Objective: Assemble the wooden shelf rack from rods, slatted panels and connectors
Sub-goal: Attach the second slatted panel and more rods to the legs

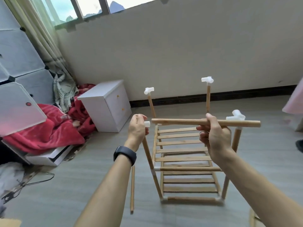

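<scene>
**Rod end sits just right of the near-left socket**

The loose rod (pixel 180 122) lies level. Its long axis runs left to right across the near top of the rack, above the upper slatted panel (pixel 178 141). Its left end is just beside the open mouth of the white connector (pixel 147 124) on the near-left post (pixel 148 154), not touching it and a shade higher. Its right end runs past the near-right connector (pixel 236 116) and sticks out beyond it.

The right hand (pixel 213 136) grips the rod near its middle. The left hand (pixel 136 128) is wrapped round the near-left connector, whose socket points right, toward the rod. The hands are apart, each clamped on its own part.

The left hand is nearer the joint, so the next move looks like a short slide leftward along the rod's own axis, lowered slightly, with the left hand bracing the socket.

A spare rod (pixel 132 189) lies on the floor left of the rack.
</scene>
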Demonstrator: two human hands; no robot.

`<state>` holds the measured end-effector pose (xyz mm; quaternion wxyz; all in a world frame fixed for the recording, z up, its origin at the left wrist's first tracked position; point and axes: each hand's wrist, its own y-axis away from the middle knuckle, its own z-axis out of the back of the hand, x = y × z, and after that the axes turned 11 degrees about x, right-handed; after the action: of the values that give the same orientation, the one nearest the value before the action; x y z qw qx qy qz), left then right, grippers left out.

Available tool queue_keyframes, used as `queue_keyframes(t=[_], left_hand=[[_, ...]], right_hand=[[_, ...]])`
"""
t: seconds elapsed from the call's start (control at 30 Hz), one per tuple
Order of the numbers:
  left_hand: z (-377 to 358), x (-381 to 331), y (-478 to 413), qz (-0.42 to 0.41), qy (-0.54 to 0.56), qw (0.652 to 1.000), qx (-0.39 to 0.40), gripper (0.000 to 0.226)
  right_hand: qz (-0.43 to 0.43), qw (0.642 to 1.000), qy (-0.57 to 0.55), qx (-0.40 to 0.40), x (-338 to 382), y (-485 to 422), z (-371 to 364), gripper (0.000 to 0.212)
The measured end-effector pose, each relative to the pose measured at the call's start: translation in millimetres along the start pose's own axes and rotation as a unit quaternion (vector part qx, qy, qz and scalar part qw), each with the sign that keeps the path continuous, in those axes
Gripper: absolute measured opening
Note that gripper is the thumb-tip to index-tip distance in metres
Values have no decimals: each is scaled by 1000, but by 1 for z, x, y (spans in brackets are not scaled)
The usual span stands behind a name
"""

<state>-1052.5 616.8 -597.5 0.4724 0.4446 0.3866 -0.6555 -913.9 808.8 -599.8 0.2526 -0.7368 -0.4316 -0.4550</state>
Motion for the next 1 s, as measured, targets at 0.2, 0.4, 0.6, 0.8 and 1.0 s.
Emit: queue_keyframes(t=[0.2,0.4,0.6,0.8,1.0], left_hand=[[1,4,-2,-3,5,1000,-2,33],[0,7,1,-14,19,1000,-12,33],[-1,9,-1,-24,24,999,-15,33],[1,11,-2,-30,42,999,-11,32],[4,12,-1,-21,60,998,6,29]], right_hand=[[-6,1000,-1,24,-6,-3,-1,29],[-4,999,-14,52,-5,-6,2,27],[-23,994,-19,106,-7,-11,0,30],[-57,993,-24,104,-10,-20,-11,29],[-63,994,-46,77,-14,-25,-24,26]])
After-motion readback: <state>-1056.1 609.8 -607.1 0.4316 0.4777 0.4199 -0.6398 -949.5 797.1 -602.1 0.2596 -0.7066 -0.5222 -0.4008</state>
